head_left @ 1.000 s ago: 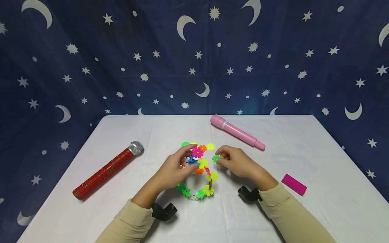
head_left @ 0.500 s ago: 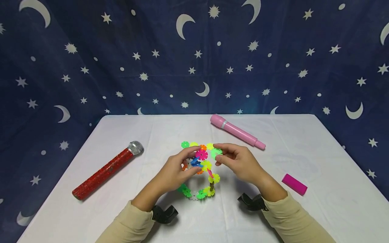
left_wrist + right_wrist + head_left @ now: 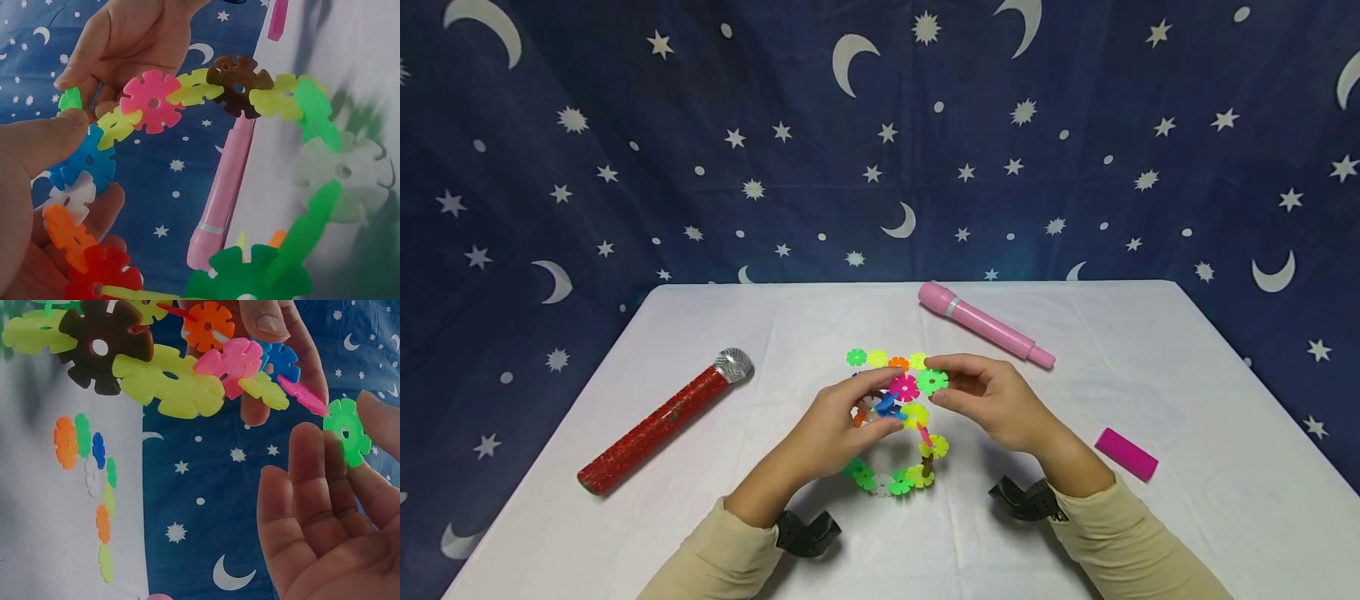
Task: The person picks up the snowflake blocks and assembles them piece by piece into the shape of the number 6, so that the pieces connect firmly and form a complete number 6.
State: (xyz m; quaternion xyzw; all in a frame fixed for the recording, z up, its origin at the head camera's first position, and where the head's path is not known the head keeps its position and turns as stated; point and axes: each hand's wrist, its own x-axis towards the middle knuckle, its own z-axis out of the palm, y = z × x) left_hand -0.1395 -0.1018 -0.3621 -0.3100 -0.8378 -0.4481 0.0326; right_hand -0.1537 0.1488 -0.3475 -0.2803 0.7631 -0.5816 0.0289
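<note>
A ring of slotted flower-shaped plastic discs (image 3: pixel 901 482) in many colours stands tilted over the white table. My left hand (image 3: pixel 823 429) grips its upper left part, thumb and fingers around the blue discs (image 3: pixel 94 165). From that part a magenta disc (image 3: pixel 904 387) sticks out to the right. My right hand (image 3: pixel 1000 408) pinches a green slotted disc (image 3: pixel 353 428) between thumb and fingers, right at the magenta disc's edge. Seen from the right wrist, the magenta disc (image 3: pixel 303 395) is edge-on, its tip meeting the green one. Fingers hide part of the ring's left side.
Several loose discs (image 3: pixel 856 357) lie on the table behind the ring. A pink microphone-shaped thing (image 3: pixel 992 327) lies at the back right, a red microphone (image 3: pixel 655 425) at the left. Near my right forearm lies a magenta block (image 3: pixel 1126 455). A starry blue curtain (image 3: pixel 880 150) hangs behind.
My right hand has turned and come up with the green disc to the magenta disc. My left hand has shifted the ring slightly right, closing the gap between the two discs.
</note>
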